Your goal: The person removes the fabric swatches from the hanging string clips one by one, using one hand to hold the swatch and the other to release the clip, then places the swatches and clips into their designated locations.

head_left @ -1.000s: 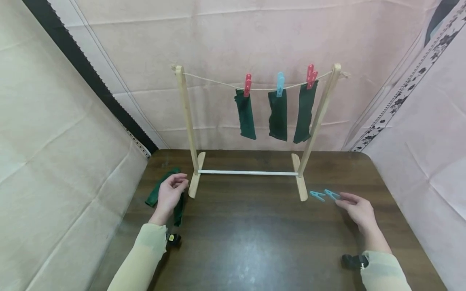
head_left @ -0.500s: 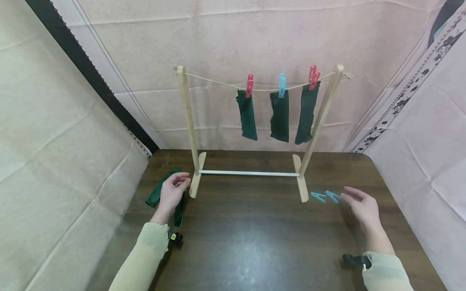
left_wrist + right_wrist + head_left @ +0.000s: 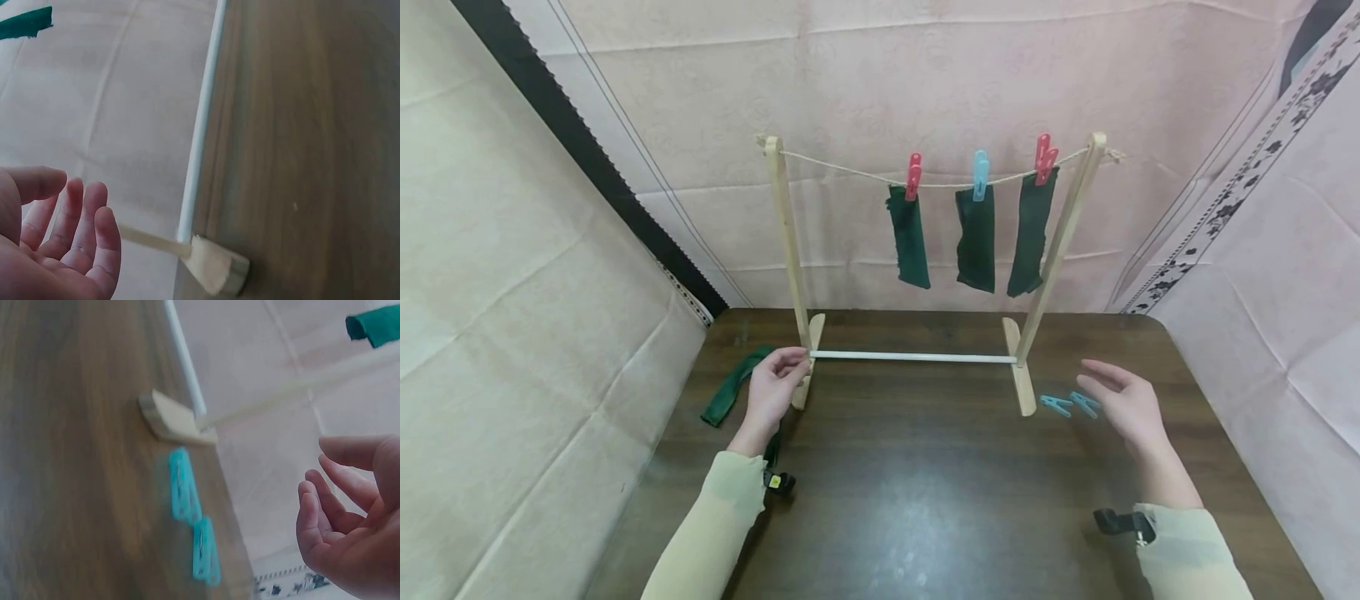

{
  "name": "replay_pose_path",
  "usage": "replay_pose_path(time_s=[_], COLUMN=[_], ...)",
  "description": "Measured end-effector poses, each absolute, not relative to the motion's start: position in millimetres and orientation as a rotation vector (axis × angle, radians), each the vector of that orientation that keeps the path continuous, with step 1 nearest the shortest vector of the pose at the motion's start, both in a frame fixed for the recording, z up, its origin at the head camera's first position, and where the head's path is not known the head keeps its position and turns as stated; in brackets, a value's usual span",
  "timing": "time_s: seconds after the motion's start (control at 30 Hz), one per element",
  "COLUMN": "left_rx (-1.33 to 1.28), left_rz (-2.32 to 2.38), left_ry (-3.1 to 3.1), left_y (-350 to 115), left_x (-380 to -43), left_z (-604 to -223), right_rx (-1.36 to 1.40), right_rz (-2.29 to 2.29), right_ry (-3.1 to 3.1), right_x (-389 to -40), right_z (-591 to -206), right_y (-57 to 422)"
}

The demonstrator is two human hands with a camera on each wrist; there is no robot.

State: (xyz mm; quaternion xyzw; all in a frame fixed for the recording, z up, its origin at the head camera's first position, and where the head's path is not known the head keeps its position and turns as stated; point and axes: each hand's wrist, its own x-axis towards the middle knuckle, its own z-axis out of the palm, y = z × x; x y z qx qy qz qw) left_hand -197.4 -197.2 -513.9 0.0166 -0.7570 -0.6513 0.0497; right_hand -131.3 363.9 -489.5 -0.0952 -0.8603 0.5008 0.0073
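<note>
My left hand (image 3: 771, 392) is empty, its fingers loosely bent, beside the left foot of a small wooden drying rack (image 3: 786, 242). The left wrist view shows that hand (image 3: 62, 244) with nothing between thumb and fingers. Under and behind it lie dark green cloth strips (image 3: 728, 398), partly hidden by the hand and wrist. On the right, my right hand (image 3: 1127, 408) hovers just beyond two blue clothespins (image 3: 1056, 406) on the table. Its fingers are loosely bent and hold nothing, as the right wrist view also shows. Both clothespins (image 3: 184, 486) lie near the rack's right foot.
Three green cloth pieces (image 3: 975, 242) hang from the rack's string (image 3: 850, 170), held by two red clothespins (image 3: 913, 177) and a blue one (image 3: 981, 175). A white rod (image 3: 913, 357) joins the rack's feet. Pale cloth walls (image 3: 925, 83) surround the brown table (image 3: 910, 475).
My left hand has moved right and slightly forward, from over the cloth strips to the rack's left foot. The right hand drew back from the clothespins, then moved forward and left, empty.
</note>
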Motion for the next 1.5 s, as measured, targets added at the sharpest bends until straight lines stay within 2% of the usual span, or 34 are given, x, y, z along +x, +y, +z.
replay_pose_path(time_s=[0.6, 1.1, 1.5], left_rx=[-0.049, -0.128, -0.217], left_rz=[-2.07, -2.088, -2.056], left_ry=[-2.264, -2.217, -2.233], left_y=[-161, -145, -123], left_x=[-205, -209, -213], left_z=[-495, -485, -475], right_rx=[-0.147, -0.194, -0.058], right_rz=[1.607, 1.821, 1.712], right_ry=[-2.667, -2.596, -2.657], right_x=[-143, -147, -154], right_z=[-460, -458, -444], right_y=[319, 300, 281])
